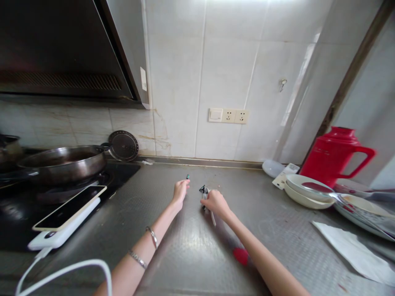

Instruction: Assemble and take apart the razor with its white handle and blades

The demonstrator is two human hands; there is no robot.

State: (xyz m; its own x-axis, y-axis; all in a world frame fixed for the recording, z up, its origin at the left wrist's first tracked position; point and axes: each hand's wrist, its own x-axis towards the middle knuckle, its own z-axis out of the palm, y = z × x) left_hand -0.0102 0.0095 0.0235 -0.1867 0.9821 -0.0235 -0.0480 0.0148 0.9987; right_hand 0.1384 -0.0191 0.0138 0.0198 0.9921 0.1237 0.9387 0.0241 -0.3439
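Observation:
My left hand (pixel 180 192) is closed in a pinch above the steel counter (pixel 185 255). A small dark thing with a green tip (pixel 188 176) sticks up from its fingertips; its kind is too small to make out. A short way to the right, my right hand (pixel 217 202) is closed around a thin whitish stick-like thing (pixel 213 218), whose lower end pokes out below the fist. Small black pieces (pixel 203 189) show at the fingers' left side, partly hidden by the hand. Under my right forearm lies a red rounded object (pixel 240 255), partly covered.
On the left, a phone (pixel 70 207) rests on a white power bank (pixel 51 239) with a cable, beside a steel pan (pixel 63 164) on the black stove. At right stand a red thermos jug (pixel 328 156), stacked bowls (pixel 305 193), plates and a white napkin (pixel 352 250).

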